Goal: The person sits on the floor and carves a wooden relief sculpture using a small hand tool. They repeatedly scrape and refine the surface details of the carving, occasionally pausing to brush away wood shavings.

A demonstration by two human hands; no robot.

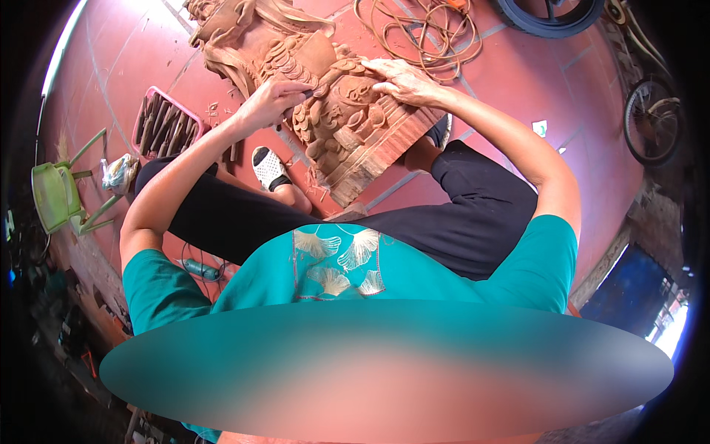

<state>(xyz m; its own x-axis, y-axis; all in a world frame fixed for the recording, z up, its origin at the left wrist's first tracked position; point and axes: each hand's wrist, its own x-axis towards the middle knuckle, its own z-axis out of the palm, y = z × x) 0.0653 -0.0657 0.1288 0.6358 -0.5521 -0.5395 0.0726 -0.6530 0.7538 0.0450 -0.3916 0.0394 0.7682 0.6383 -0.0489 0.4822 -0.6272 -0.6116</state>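
A large reddish-brown wood carving lies slantwise between my legs, covered with raised figures, round coin-like discs and folds, with a flat stepped base toward me. My left hand is closed at the carving's left side, its fingertips pinching a small dark thing whose kind I cannot make out. Across the carving, my right hand lies with fingers stretched out over its upper right edge, near the base. Nothing shows in the right hand; its palm side is hidden.
A pink tray of dark-handled, chisel-like tools sits on the red tiles at left. Beside it stand a green chair and a plastic bag. A teal power tool lies by my leg. Beyond are a coiled orange cord and wheels.
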